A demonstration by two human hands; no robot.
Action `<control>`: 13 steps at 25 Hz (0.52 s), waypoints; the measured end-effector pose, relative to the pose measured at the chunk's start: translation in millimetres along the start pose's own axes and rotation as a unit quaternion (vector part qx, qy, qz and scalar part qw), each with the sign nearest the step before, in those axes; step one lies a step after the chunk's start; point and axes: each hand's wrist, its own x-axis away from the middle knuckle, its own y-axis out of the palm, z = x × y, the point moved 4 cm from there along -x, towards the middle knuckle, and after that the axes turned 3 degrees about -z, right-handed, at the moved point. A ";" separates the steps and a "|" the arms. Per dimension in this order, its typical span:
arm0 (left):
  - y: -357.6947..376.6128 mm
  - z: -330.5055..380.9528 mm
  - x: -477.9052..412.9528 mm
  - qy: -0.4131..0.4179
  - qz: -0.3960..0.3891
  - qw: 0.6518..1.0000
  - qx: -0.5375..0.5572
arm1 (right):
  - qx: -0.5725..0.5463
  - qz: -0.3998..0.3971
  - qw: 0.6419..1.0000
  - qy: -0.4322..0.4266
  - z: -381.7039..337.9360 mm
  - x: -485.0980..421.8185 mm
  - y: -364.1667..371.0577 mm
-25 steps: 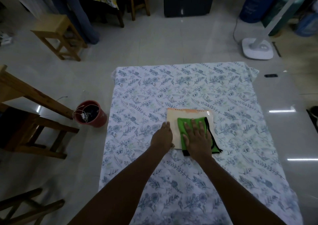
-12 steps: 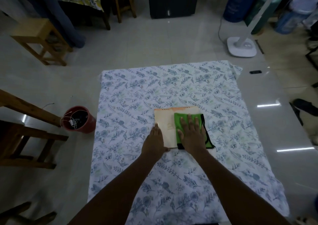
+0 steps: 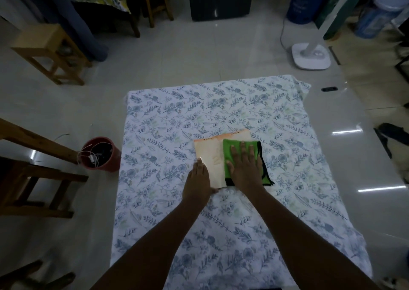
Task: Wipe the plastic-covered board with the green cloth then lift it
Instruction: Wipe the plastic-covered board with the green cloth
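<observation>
Board being wiped on a floral sheet.
The green cloth (image 3: pixel 241 159) is pressed flat on the board (image 3: pixel 210 156) by the right hand (image 3: pixel 243 168), fingers spread; the board's left edge is held, apparently flat-fingered, by the left hand (image 3: pixel 198 182).

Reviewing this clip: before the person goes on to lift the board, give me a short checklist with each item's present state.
1. Green cloth lies on the board: ok, it covers the board's right part.
2. Right hand flat on the cloth, fingers spread: ok.
3. Left hand steadies the board at its near-left edge: ok.
4. Whole board wiped: cannot tell; the left part lies bare, and no dirt or streaks can be made out in this dim light.
5. Board flat on the floral sheet, not yet lifted: ok.
6. Cloth off the board for lifting: not ok, the hand presses it there.
</observation>
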 end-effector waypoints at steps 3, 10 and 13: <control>-1.2 -2.0 -0.3 0.004 0.006 1.000 -0.012 | -0.037 -0.034 0.998 0.041 -5.3 -43.6 -12.9; -9.8 -30.8 3.4 0.063 -0.003 0.993 -0.103 | 0.024 0.009 1.000 -0.008 -10.7 25.0 14.7; -9.8 -33.9 4.5 0.059 -0.006 0.995 -0.078 | 0.024 -0.010 0.999 -0.024 -19.9 -9.6 6.8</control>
